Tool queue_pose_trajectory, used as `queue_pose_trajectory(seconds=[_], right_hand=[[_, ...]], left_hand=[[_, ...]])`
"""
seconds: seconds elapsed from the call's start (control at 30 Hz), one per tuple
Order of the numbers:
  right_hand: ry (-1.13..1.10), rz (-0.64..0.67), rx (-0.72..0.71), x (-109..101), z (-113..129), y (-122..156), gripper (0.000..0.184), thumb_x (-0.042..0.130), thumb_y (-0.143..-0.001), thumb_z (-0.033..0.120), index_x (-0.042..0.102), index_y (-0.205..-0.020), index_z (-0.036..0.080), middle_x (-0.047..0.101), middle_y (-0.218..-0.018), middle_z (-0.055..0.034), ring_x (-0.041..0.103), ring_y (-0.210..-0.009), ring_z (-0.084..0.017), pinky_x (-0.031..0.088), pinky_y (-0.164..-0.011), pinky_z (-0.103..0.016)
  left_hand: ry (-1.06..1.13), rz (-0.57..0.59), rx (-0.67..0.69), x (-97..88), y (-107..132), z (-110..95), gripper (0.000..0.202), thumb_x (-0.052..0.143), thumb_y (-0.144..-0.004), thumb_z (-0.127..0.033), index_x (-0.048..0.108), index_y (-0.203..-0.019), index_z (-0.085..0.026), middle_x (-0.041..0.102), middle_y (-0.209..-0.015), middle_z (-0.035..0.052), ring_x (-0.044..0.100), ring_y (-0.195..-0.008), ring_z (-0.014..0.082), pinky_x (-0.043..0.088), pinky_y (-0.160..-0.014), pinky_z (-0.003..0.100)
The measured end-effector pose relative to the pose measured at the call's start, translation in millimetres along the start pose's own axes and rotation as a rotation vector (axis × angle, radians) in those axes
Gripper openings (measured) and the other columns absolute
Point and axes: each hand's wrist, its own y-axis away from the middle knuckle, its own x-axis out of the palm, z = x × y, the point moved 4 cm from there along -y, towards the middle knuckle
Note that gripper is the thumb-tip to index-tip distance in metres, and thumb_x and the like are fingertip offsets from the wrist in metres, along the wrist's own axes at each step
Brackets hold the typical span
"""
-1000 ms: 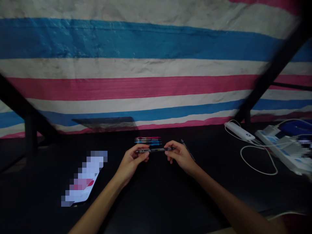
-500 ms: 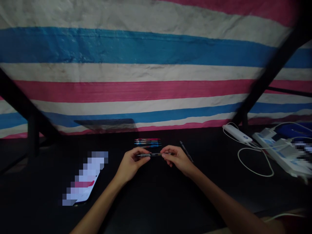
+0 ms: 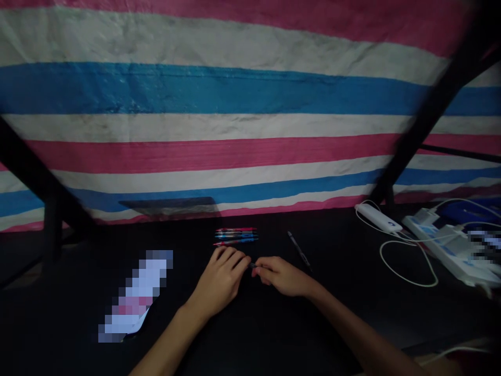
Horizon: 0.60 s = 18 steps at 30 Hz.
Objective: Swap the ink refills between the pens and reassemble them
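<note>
My left hand (image 3: 224, 277) and my right hand (image 3: 281, 274) rest close together on the black table (image 3: 250, 324), knuckles up, fingers curled. Between them a short piece of a dark pen (image 3: 253, 265) shows; both hands pinch it, and most of it is hidden under the fingers. Just beyond the hands lies a small row of coloured pens (image 3: 236, 236), red and blue. A single dark pen (image 3: 299, 250) lies at an angle to the right of my right hand.
A blurred-out flat item (image 3: 135, 297) lies at the left. At the right are a white power bank (image 3: 378, 218) with a looped white cable (image 3: 407, 261) and white boxes (image 3: 450, 245). A striped tarp (image 3: 235, 104) hangs behind, with dark frame bars (image 3: 430, 109) crossing it.
Both hands have come down from a raised hold to the table and moved together, so the pen between them is now mostly covered. The camera has tilted slightly.
</note>
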Motion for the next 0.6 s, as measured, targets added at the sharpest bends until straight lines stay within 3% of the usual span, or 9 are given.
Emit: queue_pose_trajectory(seconds=[0.13,0.3,0.43,0.6], right_hand=[[-0.287,0.121,0.194,4,-5,3,0.025,0.043,-0.091,0.033,0.058,-0.083,0.014,0.038,-0.053,0.0068,0.027,-0.04,-0.005,0.019,-0.038,-0.017],[-0.482,0.207,0.301,8,-9,4,0.031,0.045,-0.089,0.044,0.051,-0.075,0.016,0.031,-0.048,0.0096,0.018,-0.035,-0.004,0.011,-0.033,-0.016],[-0.385,0.192,0.279,9,-13,3,0.031,0.045,-0.09,0.042,0.05,-0.072,0.016,0.031,-0.045,0.0095,0.02,-0.035,-0.005,0.015,-0.034,-0.016],[-0.112,0.114,0.106,15,0,3,0.029,0.042,-0.091,0.029,0.054,-0.069,0.015,0.04,-0.049,0.0058,0.032,-0.044,-0.007,0.025,-0.042,-0.018]], left_hand=[[-0.157,0.107,0.032,3.1,0,-13,0.039,0.044,-0.082,-0.007,0.052,-0.119,-0.019,0.058,-0.105,0.0092,0.048,-0.097,0.025,0.033,-0.088,0.044],[-0.216,0.086,0.015,5.6,-1,-19,0.029,0.04,-0.089,-0.019,0.052,-0.115,-0.018,0.056,-0.102,0.0099,0.048,-0.092,0.024,0.033,-0.082,0.042],[-0.227,0.121,-0.013,9.6,-1,-20,0.017,0.044,-0.084,-0.016,0.057,-0.095,-0.018,0.057,-0.093,0.0082,0.049,-0.088,0.0241,0.033,-0.078,0.039],[-0.232,0.108,-0.062,17.8,1,-12,0.015,0.046,-0.082,-0.013,0.06,-0.081,-0.017,0.062,-0.073,0.0067,0.054,-0.072,0.022,0.033,-0.071,0.036]])
